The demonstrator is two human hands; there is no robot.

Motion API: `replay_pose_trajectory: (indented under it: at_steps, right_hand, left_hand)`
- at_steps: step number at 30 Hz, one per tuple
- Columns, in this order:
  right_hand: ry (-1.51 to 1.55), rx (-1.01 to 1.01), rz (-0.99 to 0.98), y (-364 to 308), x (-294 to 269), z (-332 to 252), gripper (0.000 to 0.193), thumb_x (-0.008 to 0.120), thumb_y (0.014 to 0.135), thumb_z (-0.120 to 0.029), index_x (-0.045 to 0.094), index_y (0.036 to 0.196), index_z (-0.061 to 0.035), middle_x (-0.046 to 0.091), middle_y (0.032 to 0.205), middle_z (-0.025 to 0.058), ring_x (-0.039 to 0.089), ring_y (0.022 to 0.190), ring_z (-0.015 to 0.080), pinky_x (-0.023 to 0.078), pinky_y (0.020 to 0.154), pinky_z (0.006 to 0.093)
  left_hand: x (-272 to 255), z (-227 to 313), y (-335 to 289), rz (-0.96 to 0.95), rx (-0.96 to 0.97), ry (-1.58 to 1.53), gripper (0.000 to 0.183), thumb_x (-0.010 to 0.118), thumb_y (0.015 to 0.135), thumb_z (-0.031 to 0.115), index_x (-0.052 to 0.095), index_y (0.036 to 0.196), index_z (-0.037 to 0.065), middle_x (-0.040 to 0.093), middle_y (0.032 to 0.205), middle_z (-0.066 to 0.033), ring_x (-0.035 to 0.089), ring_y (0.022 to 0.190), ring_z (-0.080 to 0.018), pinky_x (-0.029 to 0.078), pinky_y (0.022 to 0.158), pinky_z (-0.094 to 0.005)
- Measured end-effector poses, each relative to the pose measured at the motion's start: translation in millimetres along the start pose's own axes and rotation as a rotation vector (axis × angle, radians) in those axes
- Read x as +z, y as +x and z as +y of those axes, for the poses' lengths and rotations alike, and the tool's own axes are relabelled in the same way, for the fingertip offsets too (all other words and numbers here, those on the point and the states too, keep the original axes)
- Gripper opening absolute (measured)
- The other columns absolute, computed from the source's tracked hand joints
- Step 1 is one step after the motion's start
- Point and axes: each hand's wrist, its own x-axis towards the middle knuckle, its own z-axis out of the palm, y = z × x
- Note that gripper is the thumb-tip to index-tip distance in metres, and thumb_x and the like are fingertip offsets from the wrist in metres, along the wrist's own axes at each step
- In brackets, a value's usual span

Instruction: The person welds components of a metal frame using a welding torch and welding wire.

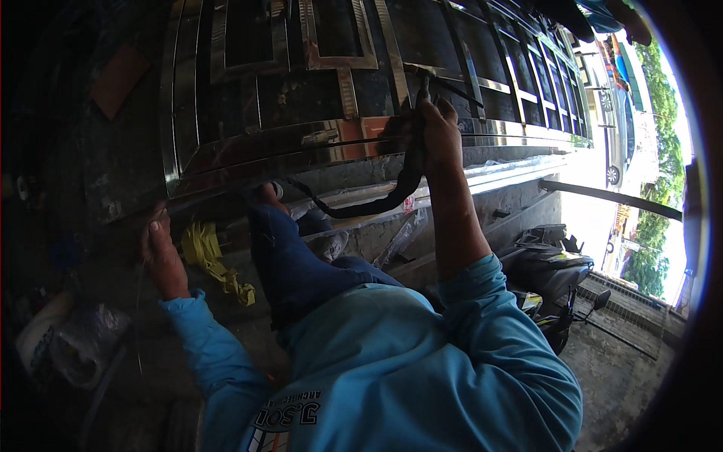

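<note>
My right hand [440,135] is closed around a TIG welding torch [424,94], held over the near edge of a shiny metal grille frame [346,94]. A thick black cable [376,207] hangs from the torch and curves away to the left. Lower at the left, my left hand [162,252] is beside the frame's near left corner, its fingers drawn together. A thin wire-like rod [138,324] trails down from that hand; where the fingers grip it is dim.
Yellow cloth or strapping [215,260] hangs right of my left hand. Plastic-wrapped metal lengths [497,172] lie below the frame. A reddish-brown plate [119,79] is at the far left, a plastic bag [86,339] at the lower left. A motorcycle [550,275] stands on the right.
</note>
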Motion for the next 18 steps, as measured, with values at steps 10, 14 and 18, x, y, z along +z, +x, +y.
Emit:
replay_pose_trajectory:
  at_steps: [10,14,18]
  right_hand:
    - [-0.102,-0.053,0.085,-15.4,17.8,-8.3,0.054,0.055,0.101,-0.021,0.033,0.144,0.0047,0.067,0.077,0.0109,0.064,0.059,0.0164,0.052,0.052,0.0276]
    - [-0.018,-0.041,0.006,-9.8,10.9,-10.1,0.064,0.056,0.1,-0.019,0.019,0.149,-0.0017,0.065,0.083,0.0129,0.063,0.058,0.0182,0.053,0.05,0.0304]
    - [-0.027,-0.01,0.059,-10.7,11.3,-6.5,0.069,0.056,0.1,-0.017,0.013,0.152,-0.0052,0.063,0.085,0.0129,0.061,0.058,0.0176,0.053,0.048,0.0305]
  left_hand:
    - [1.9,2.8,-1.1,-0.026,0.037,0.048,0.049,0.044,0.109,0.03,0.052,0.137,-0.009,0.055,0.141,-0.02,0.051,0.135,-0.0272,0.037,0.119,-0.0393]
    - [1.3,1.1,-0.7,-0.016,0.031,0.054,0.047,0.043,0.109,0.028,0.052,0.137,-0.009,0.055,0.141,-0.0202,0.051,0.135,-0.0275,0.037,0.119,-0.0391]
    - [0.6,-0.4,-0.1,-0.029,0.033,0.022,0.046,0.043,0.109,0.026,0.052,0.136,-0.009,0.055,0.142,-0.0202,0.05,0.135,-0.0277,0.037,0.119,-0.039]
